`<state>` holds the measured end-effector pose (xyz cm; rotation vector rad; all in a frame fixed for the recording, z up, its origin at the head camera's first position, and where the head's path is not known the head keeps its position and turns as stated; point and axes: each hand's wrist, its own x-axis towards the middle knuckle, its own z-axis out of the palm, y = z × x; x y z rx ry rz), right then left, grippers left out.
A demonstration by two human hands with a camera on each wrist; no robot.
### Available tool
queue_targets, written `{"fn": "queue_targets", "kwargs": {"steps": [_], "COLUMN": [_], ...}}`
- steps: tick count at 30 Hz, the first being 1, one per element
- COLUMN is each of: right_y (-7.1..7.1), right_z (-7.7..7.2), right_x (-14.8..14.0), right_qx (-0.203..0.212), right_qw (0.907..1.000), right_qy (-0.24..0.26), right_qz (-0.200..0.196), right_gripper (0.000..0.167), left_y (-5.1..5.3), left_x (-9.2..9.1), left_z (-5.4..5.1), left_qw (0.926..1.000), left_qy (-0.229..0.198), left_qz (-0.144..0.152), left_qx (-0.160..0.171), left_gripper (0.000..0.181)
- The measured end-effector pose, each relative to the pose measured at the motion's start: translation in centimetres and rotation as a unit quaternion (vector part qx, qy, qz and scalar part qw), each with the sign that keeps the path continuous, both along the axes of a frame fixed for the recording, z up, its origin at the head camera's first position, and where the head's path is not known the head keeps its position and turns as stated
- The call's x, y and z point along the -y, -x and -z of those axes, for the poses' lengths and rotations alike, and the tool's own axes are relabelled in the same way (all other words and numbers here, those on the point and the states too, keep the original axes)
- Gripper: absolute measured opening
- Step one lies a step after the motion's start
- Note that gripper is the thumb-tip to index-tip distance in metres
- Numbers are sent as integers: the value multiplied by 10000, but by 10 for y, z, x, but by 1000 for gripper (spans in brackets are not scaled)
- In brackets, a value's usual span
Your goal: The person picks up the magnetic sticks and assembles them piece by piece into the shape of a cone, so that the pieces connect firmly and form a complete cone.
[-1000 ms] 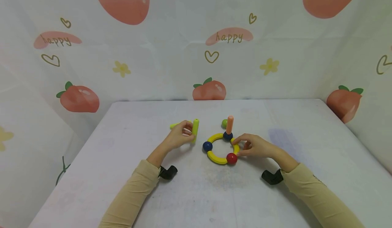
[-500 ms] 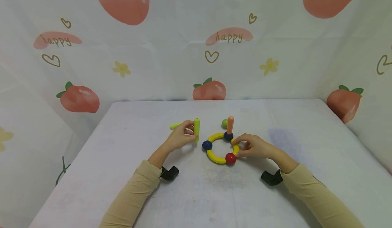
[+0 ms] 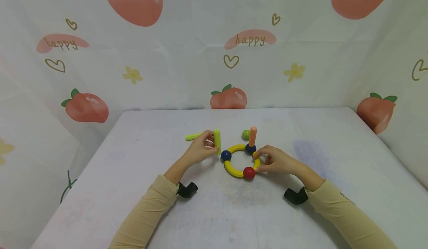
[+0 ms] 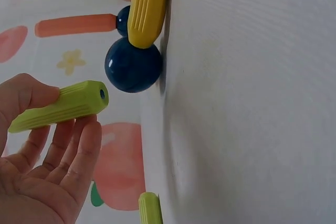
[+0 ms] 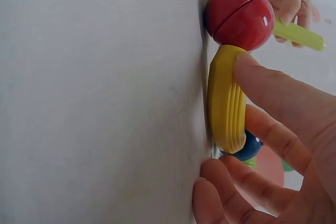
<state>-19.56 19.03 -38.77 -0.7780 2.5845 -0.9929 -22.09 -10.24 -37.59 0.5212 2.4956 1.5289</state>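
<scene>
My left hand (image 3: 200,148) pinches a yellow-green ribbed rod (image 3: 217,142) between thumb and fingers, holding it upright just left of a blue ball (image 3: 226,156). In the left wrist view, a hole shows in the rod's end (image 4: 102,94), apart from the blue ball (image 4: 134,65). That ball belongs to a flat ring of yellow curved rods (image 3: 233,170) joined by balls. A red ball (image 3: 249,173) sits at its front, and another blue ball (image 3: 250,149) at its back carries an upright orange rod (image 3: 252,136). The right hand (image 3: 280,161) holds the ring's right curved rod (image 5: 227,100) with thumb and fingers.
A green ball (image 3: 246,134) rests behind the ring. Another yellow-green rod (image 3: 193,136) lies on the white table (image 3: 214,212) behind my left hand. Black wrist mounts (image 3: 188,190) hang below both sleeves. A printed cloth (image 3: 180,63) stands beyond the table.
My left hand has carried the upright yellow-green rod rightward, close to the left blue ball. The ring has turned slightly under the right hand, its red ball shifting left and its back ball right.
</scene>
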Motion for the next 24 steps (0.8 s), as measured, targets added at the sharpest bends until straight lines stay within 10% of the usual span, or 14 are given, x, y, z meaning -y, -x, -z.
{"fn": "queue_targets", "kwargs": {"steps": [24], "right_y": [-4], "right_z": [-2], "right_x": [10], "right_qx": [-134], "right_qw": [9996], "right_qy": [-122], "right_qz": [226], "right_gripper": [33], "left_y": [-1], "left_x": [-14], "left_z": [-3], "left_qw": [9992], "left_qy": [-133], "left_qz": [188], "left_qx": [-314], "left_gripper": [36]}}
